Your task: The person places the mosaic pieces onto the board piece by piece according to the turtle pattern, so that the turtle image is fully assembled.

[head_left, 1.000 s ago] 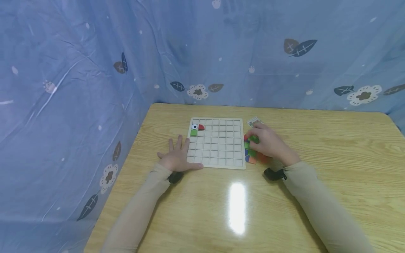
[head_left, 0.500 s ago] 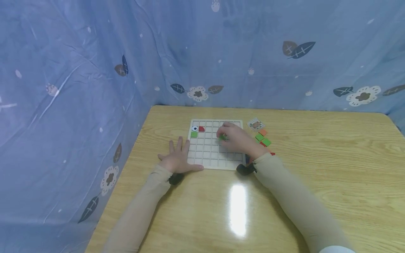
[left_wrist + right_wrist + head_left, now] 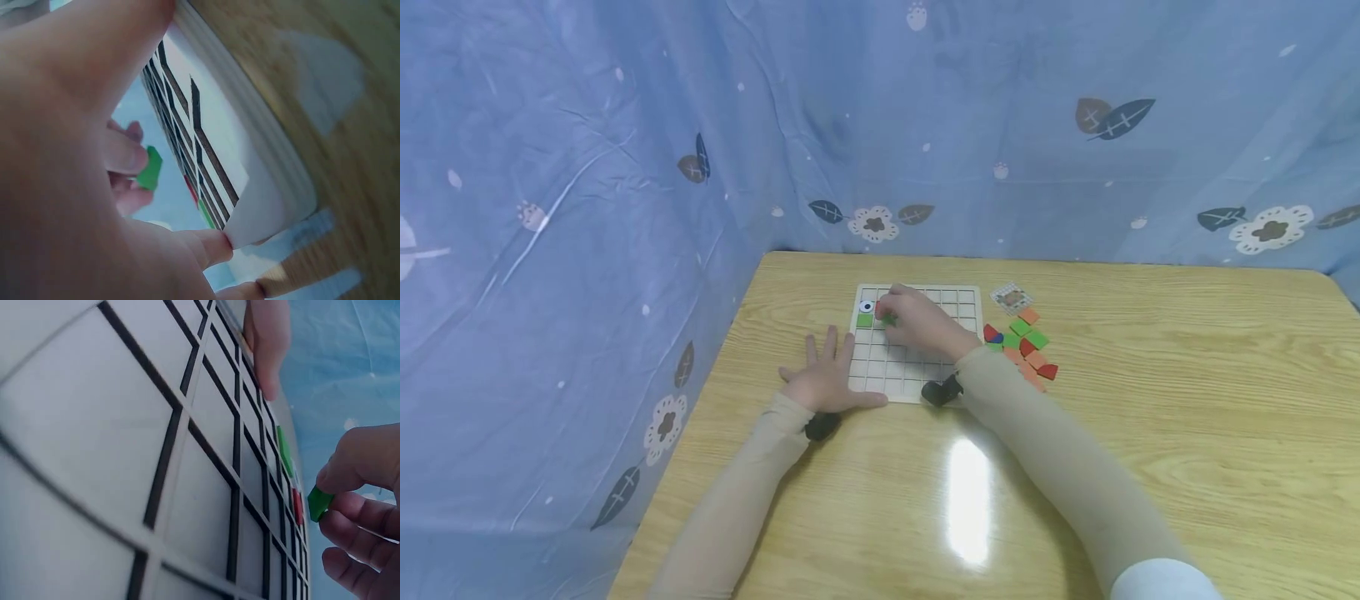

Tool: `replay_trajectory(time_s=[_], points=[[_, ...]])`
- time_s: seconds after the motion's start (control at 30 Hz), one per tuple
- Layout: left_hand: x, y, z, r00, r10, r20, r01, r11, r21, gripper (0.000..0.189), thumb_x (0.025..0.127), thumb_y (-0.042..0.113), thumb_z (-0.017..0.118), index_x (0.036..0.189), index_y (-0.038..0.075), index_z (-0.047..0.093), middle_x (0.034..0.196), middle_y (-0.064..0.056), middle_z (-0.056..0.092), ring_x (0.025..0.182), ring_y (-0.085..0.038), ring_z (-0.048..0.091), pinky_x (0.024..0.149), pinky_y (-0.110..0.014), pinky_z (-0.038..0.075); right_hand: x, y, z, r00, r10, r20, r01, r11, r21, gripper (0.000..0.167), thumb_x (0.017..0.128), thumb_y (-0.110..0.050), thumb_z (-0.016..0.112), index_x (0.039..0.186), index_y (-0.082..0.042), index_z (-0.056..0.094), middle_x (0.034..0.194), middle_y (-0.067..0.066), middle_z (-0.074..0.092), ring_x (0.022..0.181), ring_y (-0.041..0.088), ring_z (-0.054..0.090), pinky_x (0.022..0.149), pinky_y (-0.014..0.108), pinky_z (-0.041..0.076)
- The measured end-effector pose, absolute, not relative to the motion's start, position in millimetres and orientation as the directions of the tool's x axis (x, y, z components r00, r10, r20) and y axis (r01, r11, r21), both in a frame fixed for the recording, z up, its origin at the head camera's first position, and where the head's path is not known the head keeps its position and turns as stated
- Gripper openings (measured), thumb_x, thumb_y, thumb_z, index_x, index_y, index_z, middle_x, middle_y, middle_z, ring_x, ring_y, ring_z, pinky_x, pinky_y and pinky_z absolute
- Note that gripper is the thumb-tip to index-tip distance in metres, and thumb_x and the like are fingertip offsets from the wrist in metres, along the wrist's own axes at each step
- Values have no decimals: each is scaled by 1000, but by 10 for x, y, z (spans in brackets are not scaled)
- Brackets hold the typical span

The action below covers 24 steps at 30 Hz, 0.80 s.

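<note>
A white gridded board (image 3: 872,367) lies on the wooden table. Its upper left cells hold a white tile with an eye (image 3: 867,307), a green square tile (image 3: 865,321) and a red tile (image 3: 298,506). My right hand (image 3: 921,323) is over the board's upper left part, pinching a small green tile (image 3: 320,503) between thumb and fingers, just above the surface. My left hand (image 3: 826,385) has its fingers spread at the board's lower left corner, with thumb and a fingertip touching the edge.
Several loose red, green, orange and blue tiles (image 3: 1036,339) lie right of the board. Behind them is a small pattern card (image 3: 1012,297). A blue patterned curtain (image 3: 1000,133) hangs along the back and left sides of the table.
My right hand has moved left from the loose tiles to the board's upper left, carrying the green tile. The left hand has stayed at the board's corner.
</note>
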State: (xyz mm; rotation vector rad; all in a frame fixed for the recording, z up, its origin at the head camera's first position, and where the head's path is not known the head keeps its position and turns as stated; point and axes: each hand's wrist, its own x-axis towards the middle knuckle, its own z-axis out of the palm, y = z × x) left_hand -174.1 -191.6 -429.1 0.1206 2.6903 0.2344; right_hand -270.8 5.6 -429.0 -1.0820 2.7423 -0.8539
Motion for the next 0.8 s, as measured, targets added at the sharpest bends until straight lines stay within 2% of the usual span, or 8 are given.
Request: replay_trajectory(time_s=[0.33,0.67,0.8], points=[[-1746,-1900,-4294,-902,123,-413,58,984,166,129,78,89,60,170,17,5,176,-15,-7,157,-54,-6,97,-94,21,-2812,-99,-4367,-749,-653,113,-599,593,-539,24,91,-3,69,114,-6,75,118,8,67,110,23,64,104,37,53],[-1745,-1882,-4272,-900,114,-420,54,987,154,129,78,89,60,169,17,5,176,-15,-7,158,-54,-6,97,-94,21,-2835,-148,-4381,-760,-645,73,-576,618,-536,27,88,-2,69,115,-7,74,115,7,66,99,21,62,98,37,53],[-1748,-1889,-4288,-899,110,-423,49,987,153,130,77,89,60,169,17,5,176,-14,-8,158,-54,-6,97,-93,22,-2843,-155,-4380,-769,-638,52,-563,635,-528,28,88,-3,69,116,-8,74,120,8,68,110,25,63,107,40,51]])
